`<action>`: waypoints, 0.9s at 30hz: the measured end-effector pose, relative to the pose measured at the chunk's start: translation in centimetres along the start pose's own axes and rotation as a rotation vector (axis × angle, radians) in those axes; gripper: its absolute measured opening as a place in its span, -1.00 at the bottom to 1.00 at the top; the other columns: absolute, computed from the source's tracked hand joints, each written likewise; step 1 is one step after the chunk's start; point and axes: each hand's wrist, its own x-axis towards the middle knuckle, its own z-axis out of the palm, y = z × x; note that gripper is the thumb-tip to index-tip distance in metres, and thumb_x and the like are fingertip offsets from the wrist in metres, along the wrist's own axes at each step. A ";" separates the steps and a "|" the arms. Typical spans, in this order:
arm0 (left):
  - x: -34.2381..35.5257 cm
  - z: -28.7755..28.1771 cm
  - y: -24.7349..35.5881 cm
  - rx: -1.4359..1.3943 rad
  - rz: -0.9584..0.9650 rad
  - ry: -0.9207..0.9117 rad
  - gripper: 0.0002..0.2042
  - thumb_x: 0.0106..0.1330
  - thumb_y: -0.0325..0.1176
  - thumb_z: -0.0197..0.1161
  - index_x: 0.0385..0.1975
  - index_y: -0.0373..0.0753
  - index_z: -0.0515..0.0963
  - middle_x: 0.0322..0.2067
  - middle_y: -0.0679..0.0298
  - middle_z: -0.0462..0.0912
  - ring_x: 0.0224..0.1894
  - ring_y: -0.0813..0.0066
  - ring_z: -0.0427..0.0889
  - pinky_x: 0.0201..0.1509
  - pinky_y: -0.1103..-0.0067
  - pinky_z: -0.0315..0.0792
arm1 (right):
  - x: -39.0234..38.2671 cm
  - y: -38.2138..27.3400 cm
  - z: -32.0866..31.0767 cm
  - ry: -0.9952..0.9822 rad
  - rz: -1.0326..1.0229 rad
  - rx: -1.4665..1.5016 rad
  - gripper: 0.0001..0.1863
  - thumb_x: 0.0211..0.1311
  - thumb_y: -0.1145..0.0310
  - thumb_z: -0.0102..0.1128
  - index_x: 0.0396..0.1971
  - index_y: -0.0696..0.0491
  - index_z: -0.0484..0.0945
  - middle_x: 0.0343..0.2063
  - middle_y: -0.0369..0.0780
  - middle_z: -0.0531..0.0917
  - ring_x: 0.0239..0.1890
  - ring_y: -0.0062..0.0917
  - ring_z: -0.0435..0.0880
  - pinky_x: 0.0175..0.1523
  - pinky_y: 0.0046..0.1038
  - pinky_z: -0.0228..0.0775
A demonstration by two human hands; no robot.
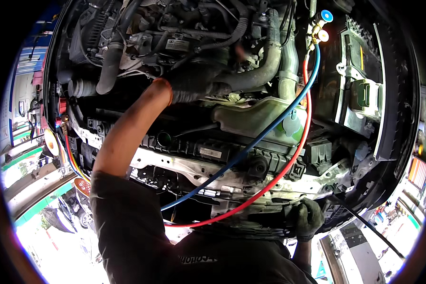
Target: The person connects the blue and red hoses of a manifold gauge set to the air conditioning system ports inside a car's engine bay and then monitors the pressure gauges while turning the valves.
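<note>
My left arm reaches across the front of an open engine bay. My left hand [194,85], in a dark glove with an orange cuff, is deep among the hoses, beside a thick grey pipe [255,78]. Its fingers are lost in shadow, and whatever they touch is hidden. At the lower right, my right hand [310,218], in a dirty grey glove, is curled closed against the car's front edge. What lies inside its fingers, if anything, cannot be made out. The engine [175,45] lies beyond my left hand. A translucent fluid tank [260,118] sits to its right.
A blue hose [251,146] and a red hose [288,163] sweep across the bay from brass fittings with blue and red knobs [323,26]. The pale metal front crossmember [184,173] runs nearest my body. A thin black rod [369,227] slants at the lower right.
</note>
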 end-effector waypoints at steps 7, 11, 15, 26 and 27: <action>2.7 5.1 -3.8 -0.088 0.104 0.038 -0.50 0.23 -0.25 0.18 0.14 -0.27 0.26 0.06 0.10 0.42 0.10 0.28 0.40 0.20 0.48 0.27 | 0.4 0.6 0.1 0.010 0.078 0.006 -0.85 0.06 0.50 0.08 -0.38 0.22 0.55 -0.46 -0.12 0.63 -0.43 -0.43 0.60 -0.28 -0.46 0.44; 2.8 6.2 -3.9 -0.204 0.092 0.138 -0.64 0.17 -0.19 0.18 -0.07 -0.20 0.47 -0.10 0.13 0.51 -0.03 0.27 0.47 0.03 0.46 0.34 | 0.6 0.6 0.2 -0.006 0.108 0.008 -0.86 0.06 0.53 0.07 -0.37 0.22 0.55 -0.44 -0.13 0.63 -0.41 -0.44 0.60 -0.27 -0.46 0.44; 3.2 4.9 -2.3 -0.103 0.155 0.318 -0.76 0.15 -0.22 0.18 -0.29 -0.22 0.58 -0.26 0.14 0.57 -0.17 0.25 0.53 -0.07 0.41 0.36 | 0.4 0.6 0.4 0.018 0.119 -0.033 -0.86 0.08 0.58 0.04 -0.36 0.22 0.55 -0.42 -0.14 0.63 -0.37 -0.44 0.61 -0.23 -0.46 0.44; 2.3 3.4 -1.4 0.021 0.063 0.139 -0.63 0.15 -0.35 0.14 0.00 -0.19 0.46 -0.15 0.12 0.57 -0.05 0.26 0.51 0.12 0.43 0.31 | 0.1 0.8 0.5 -0.006 0.125 -0.028 -0.85 0.12 0.54 0.04 -0.33 0.24 0.55 -0.38 -0.14 0.63 -0.34 -0.46 0.60 -0.19 -0.46 0.44; 2.3 3.3 -1.2 0.059 0.058 0.163 -0.64 0.16 -0.34 0.14 -0.01 -0.19 0.46 -0.15 0.12 0.57 -0.05 0.26 0.51 0.11 0.42 0.31 | 0.1 0.7 0.6 -0.007 0.144 -0.023 -0.85 0.12 0.54 0.04 -0.33 0.24 0.55 -0.38 -0.14 0.63 -0.33 -0.46 0.60 -0.19 -0.46 0.44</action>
